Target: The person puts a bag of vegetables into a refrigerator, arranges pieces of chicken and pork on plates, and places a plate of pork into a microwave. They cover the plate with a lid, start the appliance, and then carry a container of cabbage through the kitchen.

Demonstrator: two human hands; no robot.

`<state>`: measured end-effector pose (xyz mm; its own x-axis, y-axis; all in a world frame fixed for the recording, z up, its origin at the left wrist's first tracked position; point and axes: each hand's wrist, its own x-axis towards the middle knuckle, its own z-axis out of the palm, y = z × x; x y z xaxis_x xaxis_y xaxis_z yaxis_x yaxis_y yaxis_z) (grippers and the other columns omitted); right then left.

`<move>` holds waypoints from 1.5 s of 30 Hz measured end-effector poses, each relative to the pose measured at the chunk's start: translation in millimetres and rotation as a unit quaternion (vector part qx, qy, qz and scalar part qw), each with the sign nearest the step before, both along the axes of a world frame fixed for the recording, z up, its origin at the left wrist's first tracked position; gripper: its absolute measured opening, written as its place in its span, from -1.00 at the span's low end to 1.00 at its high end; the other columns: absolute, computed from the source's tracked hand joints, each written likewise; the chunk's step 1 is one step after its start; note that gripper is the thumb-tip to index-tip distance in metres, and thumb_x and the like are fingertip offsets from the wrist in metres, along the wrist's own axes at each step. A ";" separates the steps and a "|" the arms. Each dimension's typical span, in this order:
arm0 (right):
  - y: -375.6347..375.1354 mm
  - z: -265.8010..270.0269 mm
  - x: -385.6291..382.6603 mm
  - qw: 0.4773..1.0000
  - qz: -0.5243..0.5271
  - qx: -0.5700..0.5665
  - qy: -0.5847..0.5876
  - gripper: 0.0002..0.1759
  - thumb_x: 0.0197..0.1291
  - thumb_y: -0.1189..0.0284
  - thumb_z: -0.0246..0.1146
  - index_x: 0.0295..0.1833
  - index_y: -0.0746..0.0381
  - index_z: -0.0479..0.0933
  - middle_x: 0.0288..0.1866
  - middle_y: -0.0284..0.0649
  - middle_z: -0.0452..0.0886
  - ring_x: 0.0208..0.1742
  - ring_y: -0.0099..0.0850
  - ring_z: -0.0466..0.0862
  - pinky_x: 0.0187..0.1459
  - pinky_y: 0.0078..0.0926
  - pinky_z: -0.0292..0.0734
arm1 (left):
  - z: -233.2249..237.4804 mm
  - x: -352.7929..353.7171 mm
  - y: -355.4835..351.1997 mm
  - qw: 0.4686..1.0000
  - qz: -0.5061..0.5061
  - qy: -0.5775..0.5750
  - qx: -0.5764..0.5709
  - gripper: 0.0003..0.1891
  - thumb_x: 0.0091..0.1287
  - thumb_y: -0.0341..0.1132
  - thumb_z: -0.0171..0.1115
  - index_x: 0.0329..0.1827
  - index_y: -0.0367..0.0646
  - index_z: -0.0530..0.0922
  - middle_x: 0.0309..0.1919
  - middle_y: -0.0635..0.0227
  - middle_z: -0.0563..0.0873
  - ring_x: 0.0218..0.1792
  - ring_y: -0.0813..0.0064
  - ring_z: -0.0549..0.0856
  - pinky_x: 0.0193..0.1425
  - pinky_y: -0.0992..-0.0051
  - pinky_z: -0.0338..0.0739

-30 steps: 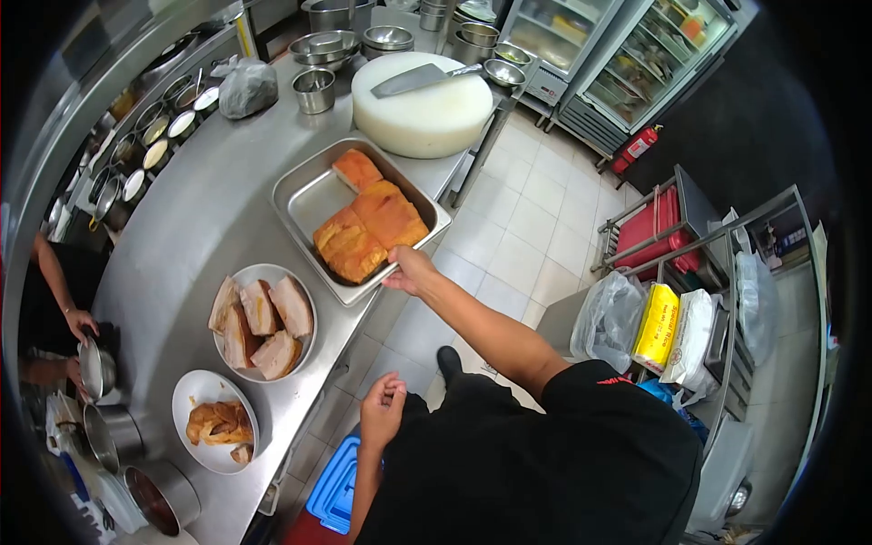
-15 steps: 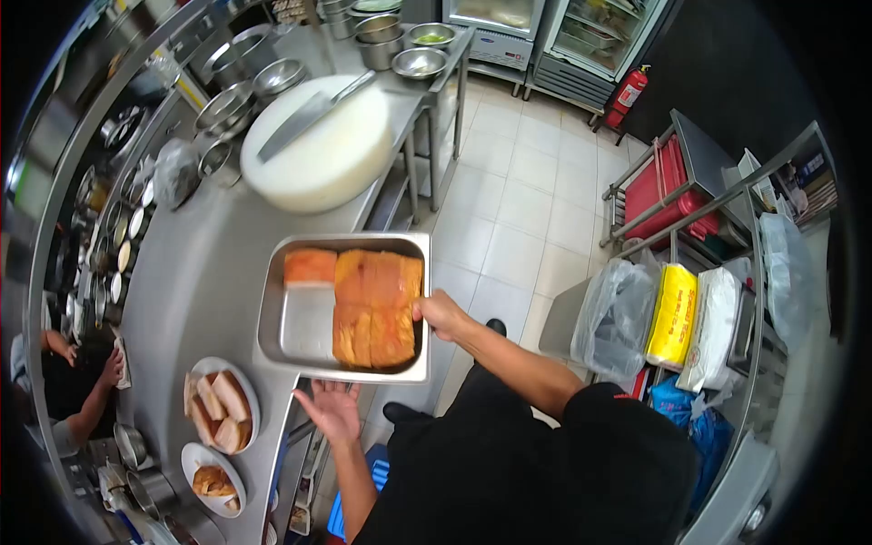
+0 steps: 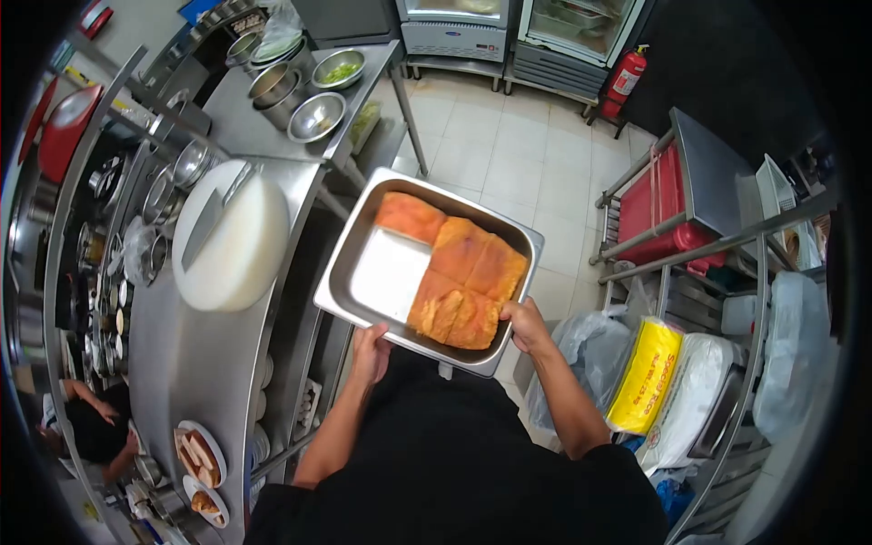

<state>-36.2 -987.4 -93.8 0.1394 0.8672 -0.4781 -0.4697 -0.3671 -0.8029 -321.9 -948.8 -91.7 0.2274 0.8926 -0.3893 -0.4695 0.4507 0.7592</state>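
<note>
Two-handed hold on a steel pan, seen from above. The rectangular steel pan [image 3: 386,277] lies at the view's centre, off the counter [image 3: 159,363]. Left hand [image 3: 371,356] grips its near rim at 7 o'clock; right hand [image 3: 527,329] grips the rim at 4 o'clock, thumb over the edge. Browned meat slabs [image 3: 468,259] line the pan from 11 to 5 o'clock (the bare base shows at 9). The step appears to be supporting the loaded pan; any shift calls for a level, paired grip, as the load looks heavier on the right. At 9 o'clock, a cleaver [image 3: 202,232] rests on a round chopping block [image 3: 250,241]; at 8, oval plates [image 3: 218,447] hold meat pieces. A rice sack [image 3: 645,372] and plastic bag [image 3: 581,354] crowd the right forearm at 4 o'clock; clearance from the counter edge cannot be told.
</note>
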 end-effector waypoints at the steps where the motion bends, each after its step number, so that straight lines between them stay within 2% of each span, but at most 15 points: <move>1: 12.0 -2.6 15.7 1.000 -0.027 -0.004 0.008 -0.62 -0.16 0.61 0.05 -0.13 0.47 0.53 -0.26 -0.20 0.62 -0.32 -0.43 0.60 -0.22 -0.53 0.52 | -7.3 16.5 23.4 1.000 -0.021 0.007 0.009 -0.70 0.24 -0.33 0.14 -0.03 -0.32 0.48 -0.16 0.27 0.64 -0.12 0.42 0.65 0.04 0.34 0.53; 4: 51.3 -6.4 51.4 0.994 -0.109 0.000 0.015 -0.69 -0.16 0.63 0.05 -0.22 0.46 0.52 -0.33 -0.25 0.59 -0.34 -0.45 0.58 -0.18 -0.51 0.49 | -7.5 72.3 92.2 0.997 -0.070 0.031 0.014 -0.68 0.23 -0.33 0.13 -0.02 -0.36 0.45 -0.18 0.27 0.63 -0.15 0.44 0.63 0.04 0.36 0.51; 9: 152.9 -44.7 128.6 0.985 -0.171 -0.019 0.032 -0.49 -0.23 0.68 0.01 -0.01 0.52 0.45 -0.09 -0.13 0.57 -0.09 -0.33 0.59 -0.07 -0.41 0.52 | -48.9 155.6 228.8 0.989 -0.145 0.003 0.002 -0.59 0.20 -0.33 0.17 0.07 -0.38 0.42 -0.09 0.22 0.62 -0.04 0.46 0.60 0.07 0.42 0.47; 12: 238.4 -40.5 163.4 0.971 -0.239 -0.018 -0.016 -0.48 -0.23 0.70 -0.01 0.00 0.52 0.45 -0.12 -0.15 0.58 -0.10 -0.30 0.61 -0.06 -0.39 0.53 | -69.5 208.4 312.4 0.991 -0.133 0.001 -0.031 -0.57 0.19 -0.34 0.17 0.12 -0.33 0.41 -0.03 0.25 0.60 -0.01 0.46 0.59 0.09 0.44 0.46; 17: 381.3 -47.0 240.1 0.986 -0.158 -0.015 -0.045 -0.51 -0.22 0.71 -0.01 -0.03 0.47 0.45 -0.14 -0.19 0.60 -0.17 -0.33 0.63 -0.05 -0.42 0.53 | -96.9 267.6 445.3 0.988 -0.146 -0.010 -0.050 -0.49 0.23 -0.26 0.20 0.20 -0.31 0.34 0.00 0.27 0.56 0.06 0.39 0.54 0.13 0.35 0.45; 20: 480.8 -37.7 277.8 0.994 -0.103 -0.004 -0.041 -0.58 -0.19 0.70 0.00 -0.09 0.48 0.46 -0.15 -0.18 0.60 -0.18 -0.35 0.64 -0.09 -0.44 0.54 | -60.1 295.7 514.4 0.994 -0.097 -0.015 -0.054 -0.47 0.29 -0.18 0.19 0.23 -0.29 0.31 0.08 0.24 0.50 0.10 0.37 0.51 0.14 0.33 0.45; 25: 642.4 -41.1 341.5 0.999 -0.008 -0.017 -0.039 -0.61 -0.18 0.66 0.02 -0.12 0.47 0.46 -0.18 -0.17 0.60 -0.22 -0.35 0.62 -0.12 -0.45 0.54 | -45.8 315.6 588.7 0.998 -0.023 0.026 -0.060 -0.18 0.39 0.09 0.06 0.50 -0.19 -0.09 0.27 0.17 0.37 0.23 0.34 0.45 0.14 0.35 0.45; 30: 824.0 -47.2 373.9 0.974 0.157 0.011 -0.165 -0.58 -0.20 0.69 0.03 -0.09 0.47 0.46 -0.19 -0.18 0.61 -0.22 -0.38 0.64 -0.12 -0.47 0.53 | -98.6 360.6 642.3 0.984 0.107 0.075 -0.123 -0.31 0.44 0.07 -0.05 0.47 -0.15 0.04 0.25 0.23 0.43 0.22 0.36 0.46 0.13 0.32 0.45; 32: 894.2 -73.5 389.3 0.964 0.245 -0.009 -0.105 -0.57 -0.20 0.69 0.03 -0.08 0.45 0.47 -0.18 -0.18 0.61 -0.22 -0.36 0.64 -0.12 -0.47 0.54 | -115.3 389.2 674.4 0.926 0.320 -0.159 -0.119 -0.44 0.47 0.06 -0.13 0.37 -0.13 0.21 0.19 0.26 0.48 0.18 0.36 0.48 0.15 0.26 0.44; 34: 955.0 -82.7 372.1 0.953 0.288 -0.040 -0.079 -0.57 -0.20 0.69 0.04 -0.07 0.44 0.47 -0.18 -0.18 0.61 -0.22 -0.36 0.65 -0.13 -0.46 0.55 | -135.7 404.5 708.2 0.872 0.436 -0.199 -0.100 -0.55 0.47 -0.04 -0.17 0.25 -0.14 0.35 0.16 0.28 0.50 0.13 0.37 0.51 0.20 0.23 0.40; 38: 1043.7 -107.0 350.0 0.934 0.347 -0.073 -0.047 -0.55 -0.19 0.70 0.05 -0.04 0.43 0.45 -0.16 -0.18 0.60 -0.21 -0.35 0.63 -0.11 -0.44 0.54 | -188.1 379.4 781.7 0.798 0.590 0.033 -0.117 -0.52 0.43 -0.12 -0.01 0.29 -0.24 0.29 0.13 0.29 0.51 0.07 0.34 0.55 0.20 0.37 0.43; 40: 1080.1 -118.8 337.8 0.920 0.380 -0.079 -0.051 -0.55 -0.19 0.70 0.06 -0.04 0.43 0.43 -0.17 -0.18 0.58 -0.22 -0.35 0.62 -0.11 -0.43 0.54 | -220.7 342.6 807.0 0.681 0.709 0.096 -0.152 -0.41 0.36 -0.16 0.13 0.35 -0.28 0.20 0.09 0.21 0.51 0.09 0.33 0.52 0.18 0.38 0.44; 42: 1115.4 -134.2 319.6 0.908 0.408 -0.082 -0.050 -0.55 -0.19 0.70 0.07 -0.04 0.42 0.42 -0.18 -0.19 0.56 -0.22 -0.36 0.60 -0.11 -0.43 0.53 | -221.3 304.6 838.7 0.474 0.833 0.164 -0.233 -0.36 0.31 -0.15 0.20 0.34 -0.30 0.18 0.06 0.14 0.46 0.10 0.31 0.49 0.13 0.34 0.46; 44: 1143.4 -152.8 299.5 0.916 0.384 -0.088 -0.073 -0.59 -0.19 0.69 0.08 -0.08 0.40 0.40 -0.19 -0.20 0.52 -0.21 -0.36 0.57 -0.10 -0.41 0.52 | -220.8 273.8 843.4 0.353 0.908 0.068 -0.214 -0.45 0.31 -0.22 0.18 0.27 -0.31 0.24 0.09 0.10 0.39 0.12 0.29 0.47 0.08 0.29 0.49; 45: 1152.6 -162.1 292.6 0.908 0.406 -0.083 -0.064 -0.62 -0.18 0.69 0.08 -0.11 0.39 0.37 -0.19 -0.21 0.49 -0.20 -0.36 0.54 -0.09 -0.42 0.50 | -225.0 269.6 829.7 0.343 0.913 0.075 -0.210 -0.45 0.31 -0.22 0.18 0.27 -0.31 0.24 0.09 0.10 0.39 0.12 0.29 0.47 0.08 0.29 0.49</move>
<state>256.4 165.2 -255.9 -0.4494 0.6269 -0.6364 0.1025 -0.6715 -0.7339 -52.3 -119.1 -316.7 -0.6118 -0.6471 -0.4549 -0.2295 -0.4052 0.8850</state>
